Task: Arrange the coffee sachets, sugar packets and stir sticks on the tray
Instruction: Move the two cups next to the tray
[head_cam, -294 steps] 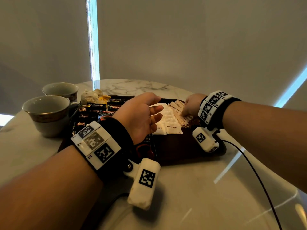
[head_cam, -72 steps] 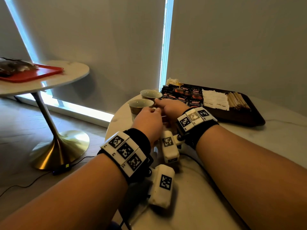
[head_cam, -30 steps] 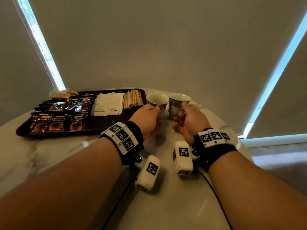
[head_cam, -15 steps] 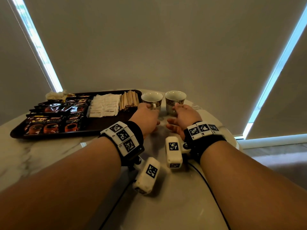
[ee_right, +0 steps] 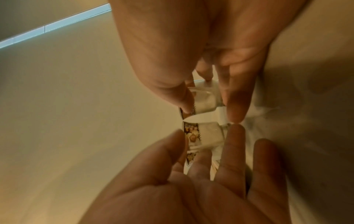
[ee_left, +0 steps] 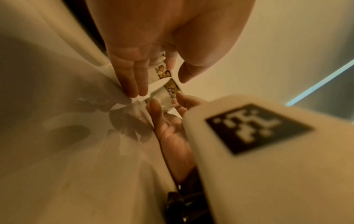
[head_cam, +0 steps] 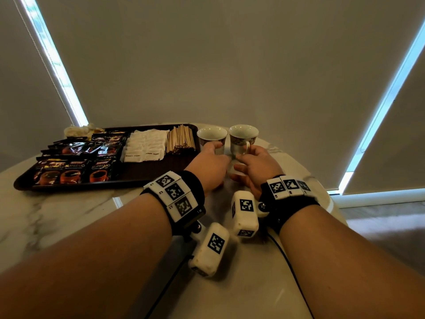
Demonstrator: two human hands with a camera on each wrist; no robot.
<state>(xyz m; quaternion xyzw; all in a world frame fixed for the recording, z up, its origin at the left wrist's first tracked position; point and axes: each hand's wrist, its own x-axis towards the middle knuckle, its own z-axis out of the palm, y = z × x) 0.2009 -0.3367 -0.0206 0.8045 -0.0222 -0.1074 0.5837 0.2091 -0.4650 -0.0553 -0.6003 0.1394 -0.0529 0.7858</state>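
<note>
Nearest the camera, both forearms reach forward over the marble table, each wrist wrapped in a black band with a white marker block hanging below. Just ahead, the left hand closes on the left cup: in the left wrist view its fingers lie along one side of the cup wall and the thumb curves in on the other. Beside it, the right hand holds the right cup by its handle, thumb and forefinger pinching the loop while the remaining fingers stay loosely extended under it. The two cups stand upright on the table, rims almost touching, just off the right end of the dark tray. On the tray, from right to left, lie a bundle of wooden stir sticks, rows of white sugar packets, and dark coffee sachets. Behind the tray's far left corner sits a pale crumpled heap, too small to identify.
</note>
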